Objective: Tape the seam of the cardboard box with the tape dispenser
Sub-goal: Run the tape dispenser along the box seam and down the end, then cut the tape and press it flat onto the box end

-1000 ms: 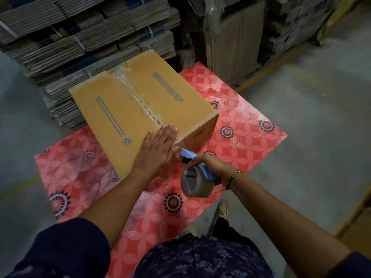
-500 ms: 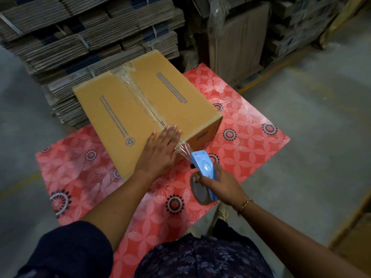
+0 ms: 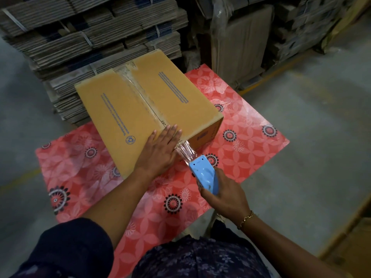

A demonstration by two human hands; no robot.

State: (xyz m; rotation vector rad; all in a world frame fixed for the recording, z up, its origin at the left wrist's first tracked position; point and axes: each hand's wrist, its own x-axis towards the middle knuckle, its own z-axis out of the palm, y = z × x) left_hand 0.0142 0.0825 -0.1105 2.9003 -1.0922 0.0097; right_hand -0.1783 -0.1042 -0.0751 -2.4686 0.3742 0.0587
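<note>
A closed brown cardboard box [image 3: 124, 109] lies on a red flowered table [image 3: 251, 141]. Clear tape runs along its middle seam [image 3: 144, 99]. My left hand [image 3: 160, 149] rests flat, fingers together, on the box's near edge over the seam's end. My right hand [image 3: 224, 195] grips a light-blue tape dispenser [image 3: 204, 173] just off the box's near corner. A strip of clear tape [image 3: 185, 151] stretches from the box edge to the dispenser's toothed blade. The tape roll is hidden under my hand.
Bundled stacks of flat cardboard [image 3: 90, 37] stand behind the box. More wrapped cardboard stacks [image 3: 241, 43] fill the back right. Grey concrete floor [image 3: 311, 117] lies to the right, with a yellow line [image 3: 269, 77] on it.
My right hand has turned the dispenser from roll-side up to blade toward the box and pulled it back, stretching tape off the edge. My left hand stays pressed on the box.
</note>
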